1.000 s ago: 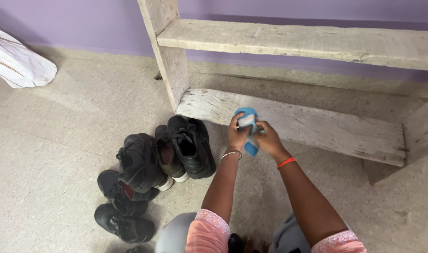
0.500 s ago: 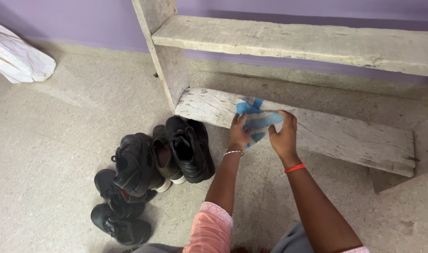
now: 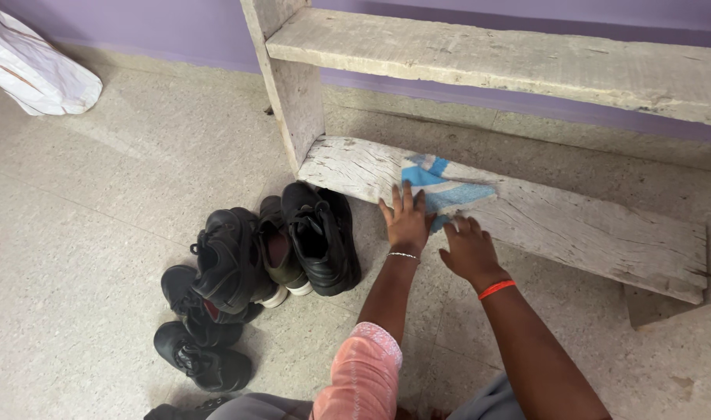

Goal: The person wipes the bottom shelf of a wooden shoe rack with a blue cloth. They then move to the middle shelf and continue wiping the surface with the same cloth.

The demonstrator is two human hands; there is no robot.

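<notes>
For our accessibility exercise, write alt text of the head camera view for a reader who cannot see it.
A person's left hand and right hand press a blue and white cloth flat on the lower plank of a weathered grey wooden rack. Several black shoes lie heaped on the speckled floor beside it.

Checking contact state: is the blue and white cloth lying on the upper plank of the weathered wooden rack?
No, the blue and white cloth lies on the rack's lower plank, under both hands.

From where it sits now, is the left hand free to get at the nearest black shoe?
Probably yes. The left hand lies flat on the blue cloth on the lower shelf board, holding nothing, and the nearest black shoe stands just to its left with bare floor between.
</notes>
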